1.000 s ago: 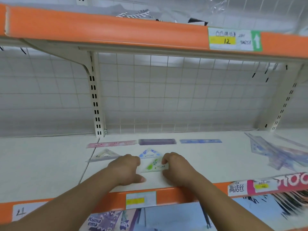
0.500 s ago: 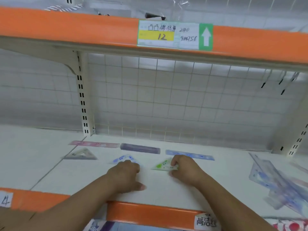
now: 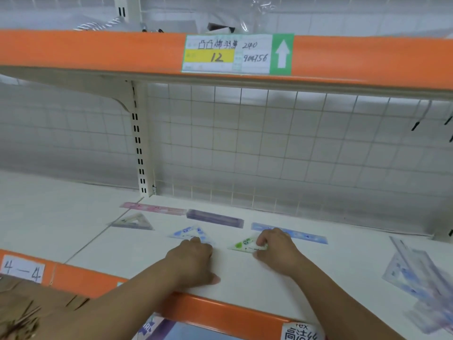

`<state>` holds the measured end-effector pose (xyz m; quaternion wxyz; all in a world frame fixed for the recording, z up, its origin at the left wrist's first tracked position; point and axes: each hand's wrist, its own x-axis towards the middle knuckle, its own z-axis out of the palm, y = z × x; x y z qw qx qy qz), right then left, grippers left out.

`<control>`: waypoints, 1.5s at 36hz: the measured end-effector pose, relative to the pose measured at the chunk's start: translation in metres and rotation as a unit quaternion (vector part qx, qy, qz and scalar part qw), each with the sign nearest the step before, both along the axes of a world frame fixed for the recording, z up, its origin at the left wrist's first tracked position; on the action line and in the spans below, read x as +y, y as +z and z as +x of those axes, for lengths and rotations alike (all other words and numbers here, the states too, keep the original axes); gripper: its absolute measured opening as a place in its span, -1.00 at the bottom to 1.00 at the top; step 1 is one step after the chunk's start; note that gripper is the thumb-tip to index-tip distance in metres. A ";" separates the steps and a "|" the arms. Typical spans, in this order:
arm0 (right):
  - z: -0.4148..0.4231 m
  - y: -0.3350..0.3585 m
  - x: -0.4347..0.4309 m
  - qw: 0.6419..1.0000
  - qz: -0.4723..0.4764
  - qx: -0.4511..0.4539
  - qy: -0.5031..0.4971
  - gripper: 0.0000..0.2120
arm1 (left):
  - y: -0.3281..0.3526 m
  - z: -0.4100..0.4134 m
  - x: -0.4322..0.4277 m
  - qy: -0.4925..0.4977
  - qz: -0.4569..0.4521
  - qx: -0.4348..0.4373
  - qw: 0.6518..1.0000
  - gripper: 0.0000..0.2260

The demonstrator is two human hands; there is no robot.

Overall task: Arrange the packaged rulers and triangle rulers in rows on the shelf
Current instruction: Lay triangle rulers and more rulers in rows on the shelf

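Note:
On the white shelf (image 3: pixel 245 278) a back row holds a pink ruler (image 3: pixel 153 208), a purple ruler (image 3: pixel 215 218) and a blue ruler (image 3: pixel 301 235). In front lie a grey triangle ruler (image 3: pixel 133 222), a blue triangle ruler (image 3: pixel 188 233) and a green triangle ruler (image 3: pixel 242 245). My left hand (image 3: pixel 193 260) rests on the shelf with its fingertips touching the blue triangle's near edge. My right hand (image 3: pixel 277 251) pinches the right end of the green triangle, which lies flat just in front of the blue ruler.
A loose pile of packaged rulers (image 3: pixel 421 278) lies at the right of the shelf. An orange upper shelf edge (image 3: pixel 98 50) with a price label (image 3: pixel 235 54) hangs overhead. A wire grid (image 3: pixel 269 143) backs the shelf, with an upright post (image 3: pixel 138 143) at the left.
My right hand has slid the green triangle away from me and rightward, from beside the blue triangle to in front of the blue ruler. My view has shifted right and closer.

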<state>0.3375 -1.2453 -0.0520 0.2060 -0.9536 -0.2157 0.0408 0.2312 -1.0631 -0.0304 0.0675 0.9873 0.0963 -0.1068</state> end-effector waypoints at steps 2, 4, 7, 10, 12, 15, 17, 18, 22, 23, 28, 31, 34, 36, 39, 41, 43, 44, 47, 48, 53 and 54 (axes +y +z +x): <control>0.000 0.000 -0.001 1.000 -0.007 -0.005 0.002 -0.73 | 0.000 0.000 0.000 -0.003 0.003 0.001 1.000 -0.53; -0.001 -0.001 -0.001 1.000 -0.019 -0.015 0.002 -0.73 | 0.000 0.000 0.000 -0.007 0.001 0.000 1.000 -0.54; -0.001 -0.002 0.001 0.999 -0.039 -0.034 -0.011 -0.78 | 0.001 0.000 0.002 -0.016 0.000 0.001 1.000 -0.52; -0.001 -0.005 0.003 0.997 -0.051 -0.047 -0.028 -0.79 | 0.000 0.000 0.004 -0.025 -0.002 0.007 1.000 -0.49; -0.002 -0.006 0.004 0.996 -0.058 -0.054 -0.033 -0.78 | -0.001 0.000 0.005 -0.032 -0.002 0.008 0.999 -0.48; -0.003 -0.007 0.004 0.996 -0.059 -0.058 -0.041 -0.78 | -0.002 0.000 0.007 -0.040 -0.002 0.008 0.999 -0.48; -0.004 -0.007 0.004 0.996 -0.056 -0.060 -0.045 -0.79 | -0.001 -0.001 0.007 -0.046 -0.002 0.007 0.999 -0.48; -0.005 -0.007 0.004 0.996 -0.052 -0.059 -0.047 -0.78 | -0.001 -0.001 0.008 -0.049 -0.002 0.007 0.999 -0.47; -0.010 -0.006 0.002 0.996 -0.040 -0.053 -0.054 -0.71 | -0.002 0.000 0.009 -0.060 -0.003 0.007 0.998 -0.45; -0.012 -0.006 0.001 0.996 -0.038 -0.055 -0.055 -0.69 | -0.001 0.000 0.009 -0.064 -0.004 0.006 0.998 -0.45; -0.026 -0.005 -0.002 0.995 -0.034 -0.066 -0.063 -0.68 | 0.000 0.002 0.007 -0.087 -0.007 0.003 0.996 -0.47; -0.033 -0.005 -0.008 0.995 -0.030 -0.066 -0.070 -0.70 | -0.001 0.005 0.003 -0.103 -0.004 0.000 0.995 -0.48; -0.038 -0.004 -0.015 0.994 -0.025 -0.063 -0.086 -0.69 | -0.001 0.008 -0.002 -0.121 -0.008 -0.007 0.993 -0.49; -0.042 -0.003 -0.019 0.993 -0.019 -0.061 -0.103 -0.70 | -0.002 0.011 -0.008 -0.132 -0.013 -0.013 0.991 -0.51; -0.049 -0.004 -0.026 0.991 -0.014 -0.061 -0.122 -0.71 | 0.000 0.013 -0.017 -0.156 -0.023 -0.023 0.987 -0.53; -0.056 -0.004 -0.032 0.989 -0.015 -0.061 -0.135 -0.72 | 0.000 0.015 -0.024 -0.176 -0.026 -0.026 0.984 -0.55; -0.061 -0.006 -0.038 0.986 -0.017 -0.065 -0.150 -0.75 | 0.001 0.017 -0.031 -0.194 -0.029 -0.033 0.980 -0.56; -0.064 -0.006 -0.040 0.985 -0.019 -0.065 -0.158 -0.75 | 0.001 0.018 -0.034 -0.201 -0.031 -0.038 0.978 -0.57; -0.074 -0.006 -0.046 0.982 -0.028 -0.067 -0.176 -0.75 | 0.000 0.021 -0.042 -0.222 -0.036 -0.046 0.973 -0.59; -0.077 -0.005 -0.049 0.980 -0.028 -0.068 -0.182 -0.75 | -0.001 0.023 -0.045 -0.229 -0.037 -0.048 0.972 -0.59; -0.090 -0.002 -0.064 0.973 -0.026 -0.083 -0.214 -0.74 | -0.002 0.027 -0.065 -0.261 -0.048 -0.053 0.963 -0.59; -0.093 -0.001 -0.067 0.972 -0.027 -0.084 -0.218 -0.74 | -0.002 0.027 -0.070 -0.267 -0.049 -0.052 0.961 -0.58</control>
